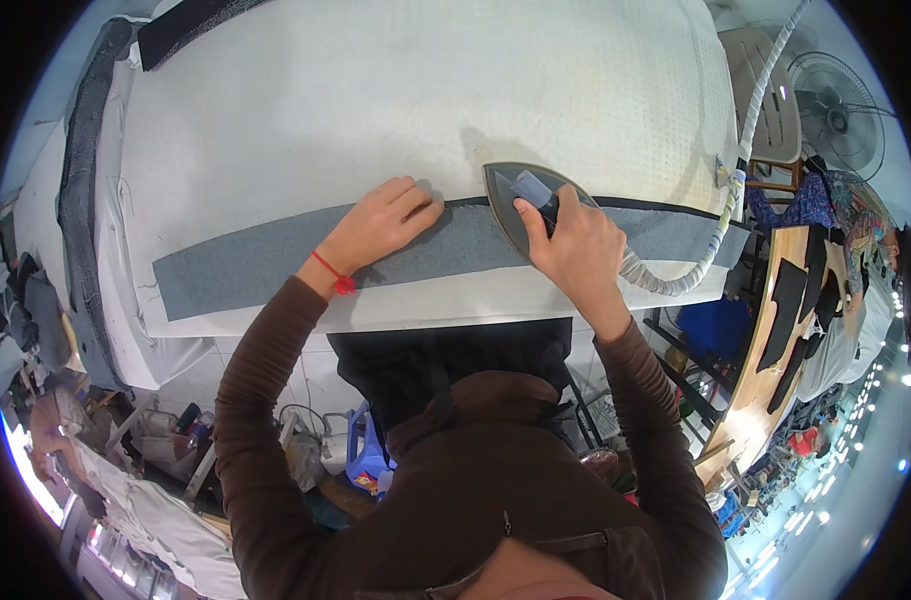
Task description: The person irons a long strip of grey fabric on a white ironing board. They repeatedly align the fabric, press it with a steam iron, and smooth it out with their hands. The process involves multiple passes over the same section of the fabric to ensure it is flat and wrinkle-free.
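Observation:
A long grey fabric strip (266, 258) with a dark edge along its far side lies across the white padded table (376, 100). My right hand (584, 248) is wrapped round the handle of a steam iron (508, 205), whose soleplate rests on the strip and overlaps its far edge. To the left of the iron, my left hand (378, 222) has its fingers curled and closed at the strip's far edge; the fingertips are partly hidden. From behind my right hand a wrapped hose (691, 278) curves off and rises at the table's right side.
Dark fabric (191, 30) lies at the far left corner, and more dark cloth (84, 170) hangs along the left side. On the right stand a wooden table (761, 360) with black pieces, a chair (766, 90) and a fan (838, 115). A blue plastic stool (364, 450) is below.

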